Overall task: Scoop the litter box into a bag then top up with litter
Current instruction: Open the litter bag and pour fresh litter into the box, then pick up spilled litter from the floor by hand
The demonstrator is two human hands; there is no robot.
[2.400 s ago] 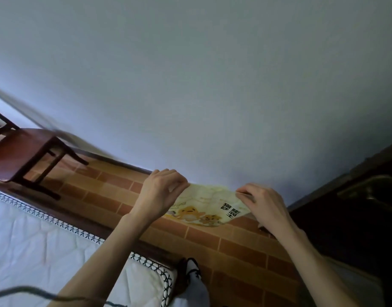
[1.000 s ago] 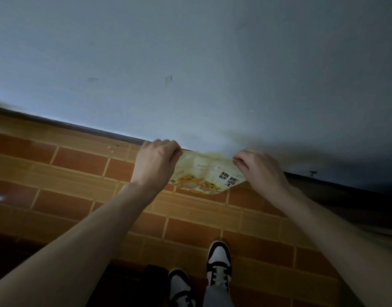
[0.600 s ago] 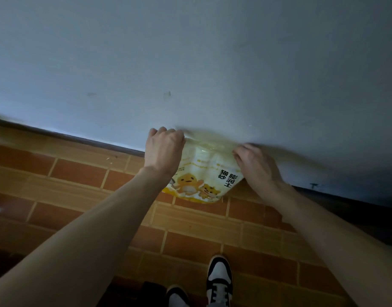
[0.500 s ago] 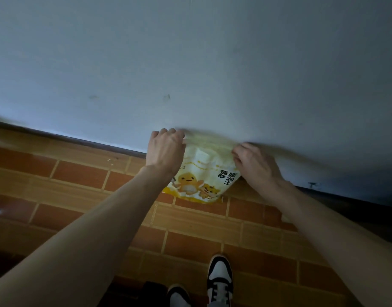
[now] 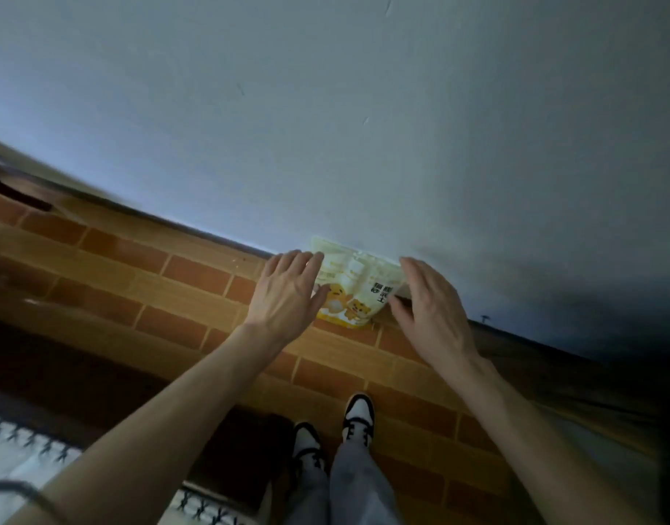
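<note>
Glossy plastic litter bag; smooth, slightly shiny brick-patterned floor tiles; matt painted wall.

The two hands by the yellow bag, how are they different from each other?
The left hand is on the bag's left side, the right hand on its right. The left hand's fingertips overlap the yellow litter bag, while the right hand sits beside its edge; whether either touches it is unclear. The left hand points straight ahead; the right hand angles inward. Both have straight, spread fingers and neither grips the bag.
</note>
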